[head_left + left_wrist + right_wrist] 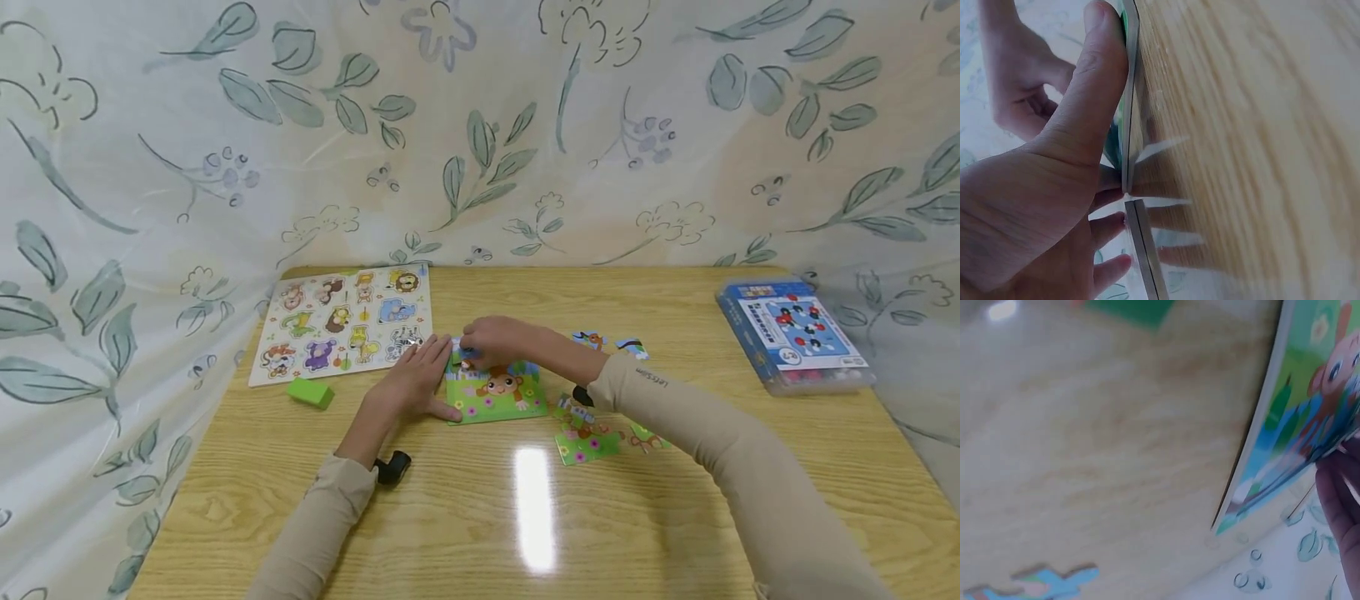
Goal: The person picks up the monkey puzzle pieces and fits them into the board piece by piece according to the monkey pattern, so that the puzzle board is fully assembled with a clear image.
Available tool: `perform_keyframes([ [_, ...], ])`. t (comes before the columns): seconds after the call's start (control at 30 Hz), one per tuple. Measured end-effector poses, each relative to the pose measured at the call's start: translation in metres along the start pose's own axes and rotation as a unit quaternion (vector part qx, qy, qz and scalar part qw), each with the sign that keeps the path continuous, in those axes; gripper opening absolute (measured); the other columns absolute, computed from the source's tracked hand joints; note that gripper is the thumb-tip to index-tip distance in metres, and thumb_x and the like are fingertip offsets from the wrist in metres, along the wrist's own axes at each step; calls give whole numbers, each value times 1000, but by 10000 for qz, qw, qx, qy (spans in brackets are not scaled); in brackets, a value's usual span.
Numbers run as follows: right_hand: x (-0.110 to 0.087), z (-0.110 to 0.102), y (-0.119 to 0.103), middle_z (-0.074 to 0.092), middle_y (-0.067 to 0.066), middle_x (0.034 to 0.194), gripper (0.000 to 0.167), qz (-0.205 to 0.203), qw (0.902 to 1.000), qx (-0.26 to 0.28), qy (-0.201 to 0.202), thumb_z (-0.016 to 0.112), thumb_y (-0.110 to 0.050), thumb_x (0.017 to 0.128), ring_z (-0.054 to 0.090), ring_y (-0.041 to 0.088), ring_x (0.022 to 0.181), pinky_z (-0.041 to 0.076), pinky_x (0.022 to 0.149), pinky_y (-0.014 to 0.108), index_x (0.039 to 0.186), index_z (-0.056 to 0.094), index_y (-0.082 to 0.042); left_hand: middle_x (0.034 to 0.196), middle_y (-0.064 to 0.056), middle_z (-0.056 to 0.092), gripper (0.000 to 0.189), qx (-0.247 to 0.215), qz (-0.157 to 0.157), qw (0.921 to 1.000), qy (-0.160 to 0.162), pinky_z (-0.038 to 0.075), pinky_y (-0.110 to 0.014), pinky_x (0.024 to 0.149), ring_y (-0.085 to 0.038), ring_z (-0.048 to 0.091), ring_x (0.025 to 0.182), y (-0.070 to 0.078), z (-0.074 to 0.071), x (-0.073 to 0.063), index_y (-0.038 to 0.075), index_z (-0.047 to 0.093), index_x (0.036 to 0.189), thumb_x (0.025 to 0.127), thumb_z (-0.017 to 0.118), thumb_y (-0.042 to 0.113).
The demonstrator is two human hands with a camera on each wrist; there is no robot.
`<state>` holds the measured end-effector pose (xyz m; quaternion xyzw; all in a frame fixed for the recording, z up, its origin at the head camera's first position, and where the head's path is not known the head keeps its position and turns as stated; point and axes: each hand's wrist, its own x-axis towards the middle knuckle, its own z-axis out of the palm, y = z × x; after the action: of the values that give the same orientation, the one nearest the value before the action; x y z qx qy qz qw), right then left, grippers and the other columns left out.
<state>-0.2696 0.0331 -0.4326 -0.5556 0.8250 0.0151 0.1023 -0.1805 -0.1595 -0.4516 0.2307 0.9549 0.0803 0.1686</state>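
A jigsaw board (pixel 480 407) with a smiling monkey on green grass lies in the middle of the table. My left hand (pixel 412 383) rests along its left side, fingers stretched out, the thumb on its near left corner. At the far left part of the board, my right hand (pixel 497 340) bends its fingers and pinches a puzzle piece, mostly hidden by the hand. The right fingertips (pixel 1329 472) are at the board's edge in the right wrist view. Several loose puzzle pieces (pixel 587 447) lie right of the board, partly beneath the right forearm.
A white animal peg puzzle (pixel 303 342) lies at the back left, near the left fingertips. A green block (pixel 310 393) sits before it. At the back right stands a blue boxed set (pixel 798 333). Patterned cloth (pixel 480 125) hangs behind the wooden table (pixel 450 533).
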Motion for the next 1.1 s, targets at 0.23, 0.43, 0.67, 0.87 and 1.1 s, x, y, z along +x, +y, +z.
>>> perform_keyframes([
  [0.23,1,-4,6,61,7,86,19,-195,9992,343,-60,62,-23,94,41,10,67,37,63,21,101,68,-6,165,-15,5,122,60,-9,10000,-74,12,-53,123,-33,3,153,2,-1,-1,2,6,156,75,67,70],
  [0.43,3,-7,6,60,4,81,15,-216,9992,313,-128,62,-20,93,39,9,65,33,61,19,89,68,-8,164,-15,8,120,141,17,9999,-76,14,-54,122,-34,6,153,3,-4,0,1,9,156,75,70,66],
  [0.67,4,-9,1,53,2,82,16,-249,9992,108,-310,62,-22,94,35,9,66,30,61,20,92,68,-8,165,-14,7,117,176,-22,9996,-230,15,-53,122,-33,6,153,7,-7,-3,2,9,156,77,69,65],
  [0.87,4,-7,-2,52,2,82,17,-216,9995,58,-220,63,-22,93,35,10,66,29,61,21,95,70,-6,164,-15,7,117,199,4,9996,-213,15,-53,122,-34,6,152,8,-7,-4,2,10,156,77,69,64],
  [1.1,-2,-2,3,51,0,82,14,-195,9998,23,102,64,-21,94,36,9,68,32,60,19,92,72,-10,164,-17,9,118,212,25,9997,-144,17,-54,121,-36,8,152,9,-8,-3,-1,11,155,76,70,65],
])
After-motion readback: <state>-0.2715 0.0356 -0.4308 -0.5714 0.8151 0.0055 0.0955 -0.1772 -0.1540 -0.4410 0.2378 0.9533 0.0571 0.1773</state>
